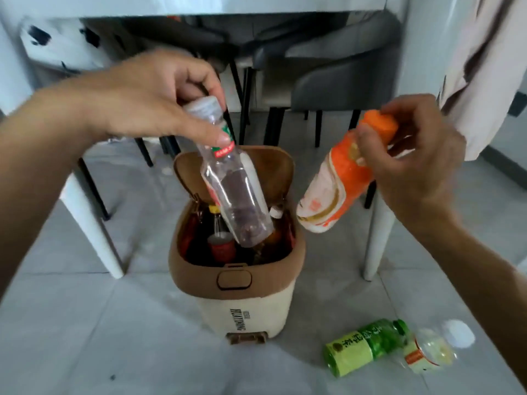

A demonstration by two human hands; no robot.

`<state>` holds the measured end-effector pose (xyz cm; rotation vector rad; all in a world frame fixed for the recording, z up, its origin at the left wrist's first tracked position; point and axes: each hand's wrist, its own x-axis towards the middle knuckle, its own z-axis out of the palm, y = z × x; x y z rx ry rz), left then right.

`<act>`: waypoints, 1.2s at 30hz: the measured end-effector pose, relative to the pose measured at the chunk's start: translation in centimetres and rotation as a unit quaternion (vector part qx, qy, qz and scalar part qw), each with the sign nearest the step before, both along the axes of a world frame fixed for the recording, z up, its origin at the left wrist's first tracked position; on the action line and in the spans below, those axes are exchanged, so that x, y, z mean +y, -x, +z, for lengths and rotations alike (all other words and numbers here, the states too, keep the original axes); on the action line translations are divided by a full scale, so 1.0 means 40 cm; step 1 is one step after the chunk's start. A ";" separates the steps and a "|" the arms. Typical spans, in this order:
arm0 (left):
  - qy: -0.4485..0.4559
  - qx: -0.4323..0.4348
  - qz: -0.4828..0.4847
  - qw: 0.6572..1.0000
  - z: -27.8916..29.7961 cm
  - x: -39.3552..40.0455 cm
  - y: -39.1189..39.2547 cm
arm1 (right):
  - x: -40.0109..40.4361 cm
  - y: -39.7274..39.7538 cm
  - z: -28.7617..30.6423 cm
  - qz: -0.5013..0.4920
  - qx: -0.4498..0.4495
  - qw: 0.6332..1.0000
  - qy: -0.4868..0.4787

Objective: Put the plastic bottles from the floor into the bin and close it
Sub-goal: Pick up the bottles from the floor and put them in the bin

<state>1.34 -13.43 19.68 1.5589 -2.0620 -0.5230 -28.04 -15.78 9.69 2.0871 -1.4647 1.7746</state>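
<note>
Hands grip 2 smooth, seemingly empty bottles.

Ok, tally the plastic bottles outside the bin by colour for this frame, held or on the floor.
Clear: 2, the clear bottle in the left hand and the clear floor bottle
Orange: 1, the orange bottle in the right hand
Green: 1, the green bottle on the floor
Total: 4
Bottles already in the bin not counted.

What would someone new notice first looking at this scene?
Two hands held over an open bin: the left hand lowers a clear bottle base first into its mouth, while the right hand holds an orange bottle just to its right. On the floor at lower right lie a green bottle and a clear one.
</note>
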 end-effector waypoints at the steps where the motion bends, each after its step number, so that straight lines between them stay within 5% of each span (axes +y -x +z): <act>1: -0.030 -0.001 -0.004 1.000 -0.023 -0.006 -0.023 | 0.002 -0.017 0.014 0.003 -0.029 1.000 0.009; 4: -0.063 0.039 0.001 0.997 -0.121 -0.024 -0.076 | 0.003 -0.092 0.017 0.031 -0.077 0.997 -0.004; 7: -0.044 0.128 0.005 0.991 -0.180 -0.040 -0.111 | 0.008 -0.164 -0.026 0.068 -0.035 0.995 -0.071; 11: -0.045 0.115 -0.003 0.992 -0.170 -0.034 -0.144 | 0.001 -0.214 -0.101 0.084 0.047 0.986 -0.133; 15: -0.084 0.025 -0.012 0.996 -0.178 -0.030 -0.143 | -0.008 -0.243 -0.157 0.104 0.148 0.965 -0.190; 18: -0.109 -0.118 -0.020 0.987 -0.258 -0.049 -0.124 | -0.020 -0.250 -0.193 0.094 0.229 0.937 -0.248; 25: -0.093 -0.317 -0.029 0.943 -0.428 -0.060 -0.099 | -0.037 -0.247 -0.236 0.051 0.476 0.828 -0.294; 28: -0.089 -0.287 -0.037 0.953 -0.410 -0.065 -0.078 | -0.043 -0.237 -0.251 0.075 0.458 0.841 -0.280; 36: 0.019 -0.111 -0.121 0.986 -0.340 -0.032 0.185 | -0.009 -0.066 -0.292 0.090 0.199 0.953 -0.208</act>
